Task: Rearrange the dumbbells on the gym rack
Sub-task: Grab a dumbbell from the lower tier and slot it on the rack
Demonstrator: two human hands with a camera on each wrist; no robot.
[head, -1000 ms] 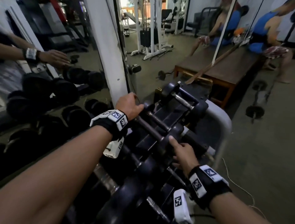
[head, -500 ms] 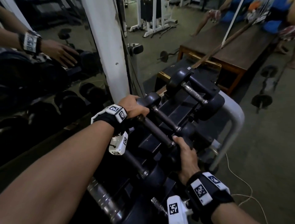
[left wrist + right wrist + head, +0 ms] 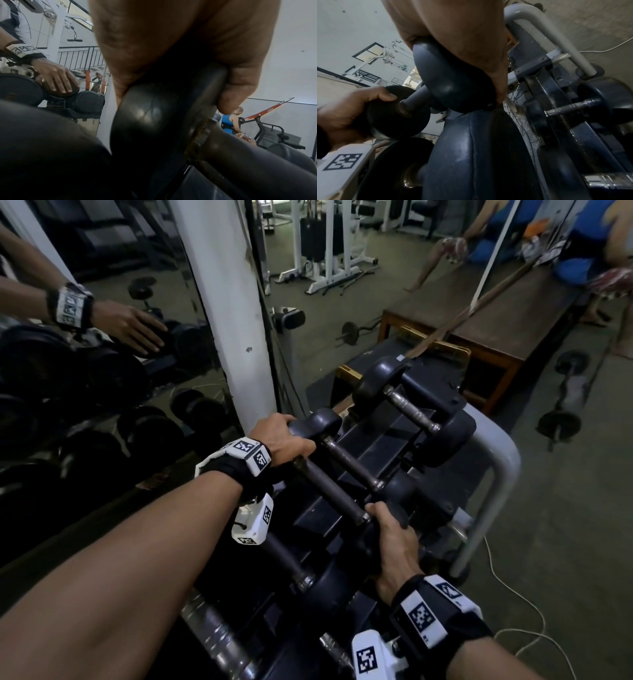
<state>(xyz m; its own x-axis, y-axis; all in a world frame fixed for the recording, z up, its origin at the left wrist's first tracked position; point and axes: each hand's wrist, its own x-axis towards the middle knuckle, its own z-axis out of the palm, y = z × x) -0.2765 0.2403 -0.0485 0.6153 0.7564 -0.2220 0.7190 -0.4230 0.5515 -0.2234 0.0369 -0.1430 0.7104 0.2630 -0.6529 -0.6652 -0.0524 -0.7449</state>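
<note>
A black dumbbell (image 3: 329,487) with a dark bar lies across the rack (image 3: 498,474), third from the rack's far end. My left hand (image 3: 281,440) grips its left head from above; the left wrist view shows the left hand (image 3: 171,40) curled over that head (image 3: 163,115). My right hand (image 3: 394,529) grips the right head, which the right wrist view shows under my palm (image 3: 450,83). Just beyond lies a second dumbbell (image 3: 349,463), and a third dumbbell (image 3: 411,409) sits at the far end.
A mirror and a white pillar (image 3: 222,302) stand close on the left. Bigger dumbbells (image 3: 219,642) fill the rack nearer me. A wooden bench (image 3: 496,313), floor barbells (image 3: 565,392) and a white cable (image 3: 513,594) lie to the right. A person in blue (image 3: 582,251) sits far off.
My right hand went from touching the right head with straight fingers to curling around it. The left hand stayed on the left head. The view tilted down and closer to the rack.
</note>
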